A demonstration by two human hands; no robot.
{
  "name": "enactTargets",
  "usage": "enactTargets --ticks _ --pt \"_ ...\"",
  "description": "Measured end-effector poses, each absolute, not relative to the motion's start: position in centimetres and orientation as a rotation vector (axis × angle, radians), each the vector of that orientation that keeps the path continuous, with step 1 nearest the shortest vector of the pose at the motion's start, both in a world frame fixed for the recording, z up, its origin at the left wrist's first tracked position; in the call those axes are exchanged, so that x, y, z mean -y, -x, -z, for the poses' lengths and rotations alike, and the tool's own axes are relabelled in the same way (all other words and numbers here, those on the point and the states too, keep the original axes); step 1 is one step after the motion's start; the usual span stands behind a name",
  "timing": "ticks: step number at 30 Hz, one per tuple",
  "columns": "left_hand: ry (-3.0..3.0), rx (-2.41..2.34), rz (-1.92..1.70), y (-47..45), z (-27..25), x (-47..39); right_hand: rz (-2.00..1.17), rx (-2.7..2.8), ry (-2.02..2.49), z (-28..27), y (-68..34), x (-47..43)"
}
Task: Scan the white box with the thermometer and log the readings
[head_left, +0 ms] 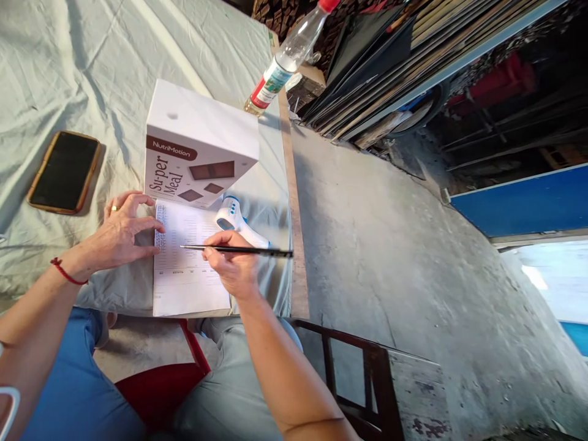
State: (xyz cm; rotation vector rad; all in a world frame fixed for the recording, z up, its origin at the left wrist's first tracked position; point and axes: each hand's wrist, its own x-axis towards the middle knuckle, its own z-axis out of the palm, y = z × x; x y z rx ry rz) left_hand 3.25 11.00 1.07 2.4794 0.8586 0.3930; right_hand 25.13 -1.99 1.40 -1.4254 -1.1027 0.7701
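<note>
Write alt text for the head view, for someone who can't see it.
A right hand holds a black pen over a notebook, the left hand at its edge. Also on the cloth-covered table: a white box, phone, bottle and white gadget.

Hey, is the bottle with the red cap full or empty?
Neither: the bottle looks clear toward the top, yet yellowish liquid shows at the bottom. I cannot tell the exact level behind the label.

Pen (250, 250) in right fingers (226, 237) over notebook (184, 260)
</note>
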Motion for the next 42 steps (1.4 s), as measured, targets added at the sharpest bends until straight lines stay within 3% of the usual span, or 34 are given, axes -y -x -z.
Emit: enactTargets --ticks 5,16,42 --pt "-2.538 -0.848 -0.237 -3.3 -0.9 -10.3 -0.927 1.068 1.321 -0.1 -21.6 1.8" --pt "-2.478 -0.897 -0.102 -4.1 -1.4 -10.1 -0.586 1.378 1.375 2.6 -20.3 1.7" --pt "-2.465 -0.869 -0.128 -4.0 -1.4 -10.2 -0.624 1.449 1.464 2.3 -20.2 1.7"
